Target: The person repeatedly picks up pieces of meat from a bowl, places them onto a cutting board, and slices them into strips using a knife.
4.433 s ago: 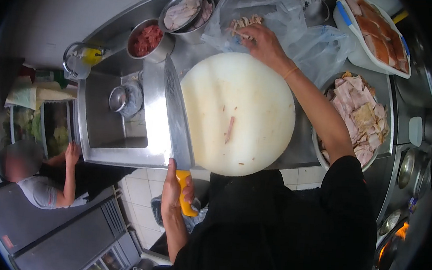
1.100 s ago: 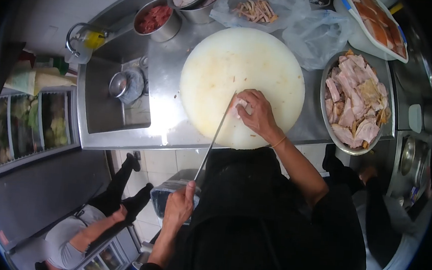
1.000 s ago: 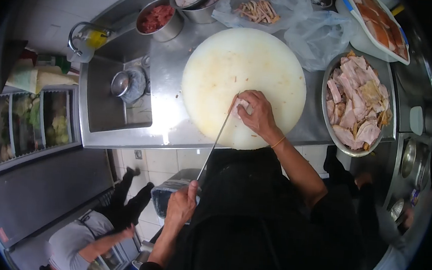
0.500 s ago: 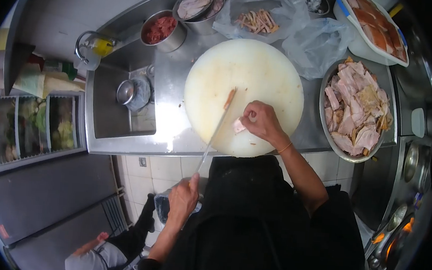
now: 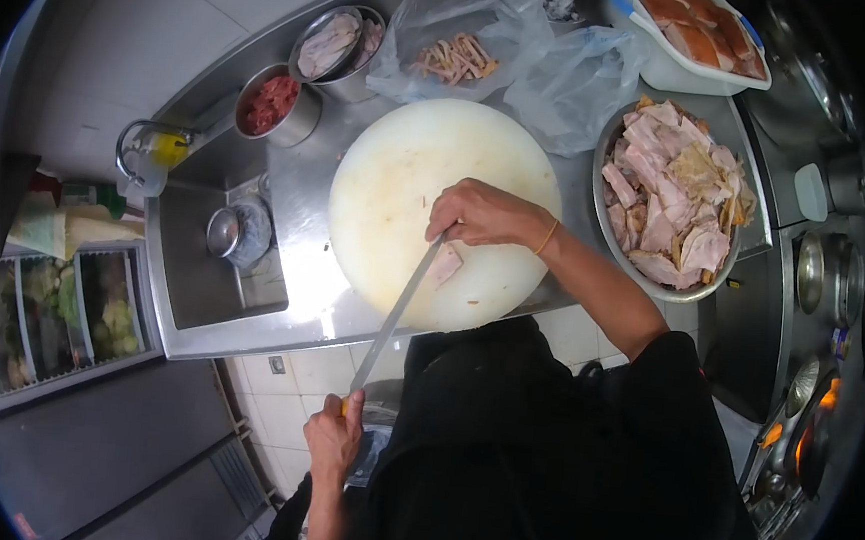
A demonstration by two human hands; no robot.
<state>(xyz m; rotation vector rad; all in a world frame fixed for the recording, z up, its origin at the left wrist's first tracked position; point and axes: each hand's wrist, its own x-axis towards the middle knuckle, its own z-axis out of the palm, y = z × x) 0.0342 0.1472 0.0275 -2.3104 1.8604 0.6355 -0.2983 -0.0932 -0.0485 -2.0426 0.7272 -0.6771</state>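
Note:
My left hand is wrapped round the handle of a long knife, held low near the counter's front edge. Its blade slants up and away over the round white cutting board. My right hand is at the blade's tip over the middle of the board, fingers pinched together; what they hold, if anything, is hidden. Close to the blade, just below that hand, lies a small pale piece of meat. A few tiny brown scraps are scattered on the board.
At the right stands a metal bowl heaped with sliced meat. Behind the board lie plastic bags, one with meat strips. A pot of red meat and a sink are left; flames burn far right.
My right hand has moved up and left to the knife's tip. The brown strip that lay there no longer shows. The view has shifted, and the other person at lower left is mostly out of sight.

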